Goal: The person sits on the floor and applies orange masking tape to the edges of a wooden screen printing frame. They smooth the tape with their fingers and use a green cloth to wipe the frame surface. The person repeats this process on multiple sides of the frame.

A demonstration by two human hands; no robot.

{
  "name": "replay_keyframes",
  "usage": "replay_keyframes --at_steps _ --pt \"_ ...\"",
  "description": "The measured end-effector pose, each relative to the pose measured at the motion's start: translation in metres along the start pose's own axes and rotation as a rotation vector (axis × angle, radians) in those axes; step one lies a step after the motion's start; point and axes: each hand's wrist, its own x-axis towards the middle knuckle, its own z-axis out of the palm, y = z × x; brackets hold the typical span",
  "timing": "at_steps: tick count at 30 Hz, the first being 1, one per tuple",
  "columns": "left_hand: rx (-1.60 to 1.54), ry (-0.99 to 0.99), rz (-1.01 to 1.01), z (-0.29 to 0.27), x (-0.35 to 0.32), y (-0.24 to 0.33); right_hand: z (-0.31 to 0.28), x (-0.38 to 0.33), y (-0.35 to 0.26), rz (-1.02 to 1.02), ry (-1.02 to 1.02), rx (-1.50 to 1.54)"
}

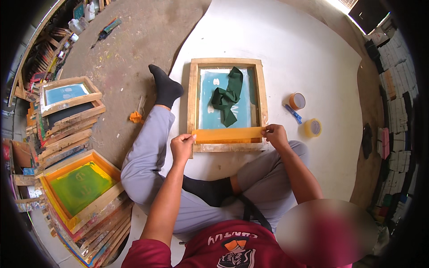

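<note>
A strip of orange-brown tape (pixel 229 135) stretches level between my two hands, across the near end of a wooden screen-printing frame (pixel 193 94). My left hand (pixel 182 147) pinches its left end at the frame's near left corner. At the right rail, my right hand (pixel 276 136) pinches the other end. Whether the strip touches the mesh or the wood, I cannot tell. Inside the frame is a teal mesh panel (pixel 209 117) with pale printed shapes. A crumpled dark green cloth (pixel 222 99) lies on top, covering part of it.
Right of the frame lie a brown tape roll (pixel 297 101), a blue cutter knife (pixel 293 114) and a yellowish tape roll (pixel 313 127) on the white sheet (pixel 330 71). Stacked wooden screen frames (pixel 73 134) stand at my left. An orange scrap (pixel 136 117) lies on the floor.
</note>
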Motion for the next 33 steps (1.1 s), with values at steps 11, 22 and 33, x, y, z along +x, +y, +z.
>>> replay_keyframes --at_steps 11,22,33 --pt "-0.057 -0.100 -0.145 0.007 0.024 -0.029 -0.001 -0.001 -0.025 0.214 -0.061 0.048" --pt "0.036 -0.095 -0.159 0.010 0.031 -0.007 -0.001 0.010 -0.012 0.203 0.000 0.063" --pt "-0.042 -0.074 -0.218 0.009 0.039 -0.017 0.005 0.017 -0.024 0.229 -0.039 0.013"
